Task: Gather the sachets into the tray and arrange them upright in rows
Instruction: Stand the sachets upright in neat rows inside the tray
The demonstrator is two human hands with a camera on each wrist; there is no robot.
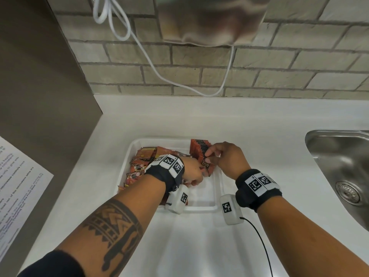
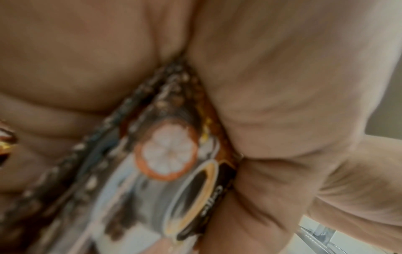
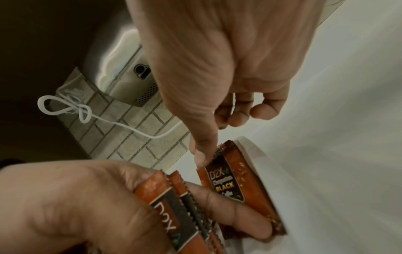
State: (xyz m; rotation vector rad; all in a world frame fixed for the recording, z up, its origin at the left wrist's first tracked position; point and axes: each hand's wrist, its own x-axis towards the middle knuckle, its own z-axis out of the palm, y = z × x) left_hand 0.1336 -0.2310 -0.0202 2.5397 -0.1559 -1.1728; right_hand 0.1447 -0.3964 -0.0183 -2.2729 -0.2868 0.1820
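A white tray (image 1: 159, 139) sits on the counter. Loose orange sachets (image 1: 139, 162) lie heaped in its left half. A row of upright sachets (image 1: 199, 146) stands at its back right. My right hand (image 1: 211, 155) pinches the top of the row's front sachet (image 3: 230, 187), thumb tip (image 3: 203, 154) on its upper corner, other fingers curled. Just left of it, my left hand (image 1: 194, 173) grips a few sachets (image 3: 167, 206) in the palm. They appear blurred and close in the left wrist view (image 2: 169, 154). The tray's front right is bare.
A steel sink (image 1: 339, 156) is set into the counter at the right. A printed sheet (image 1: 18, 186) hangs on the brown panel at left. A white cable (image 1: 151, 62) and a steel wall unit (image 1: 209, 21) hang on the brick wall behind.
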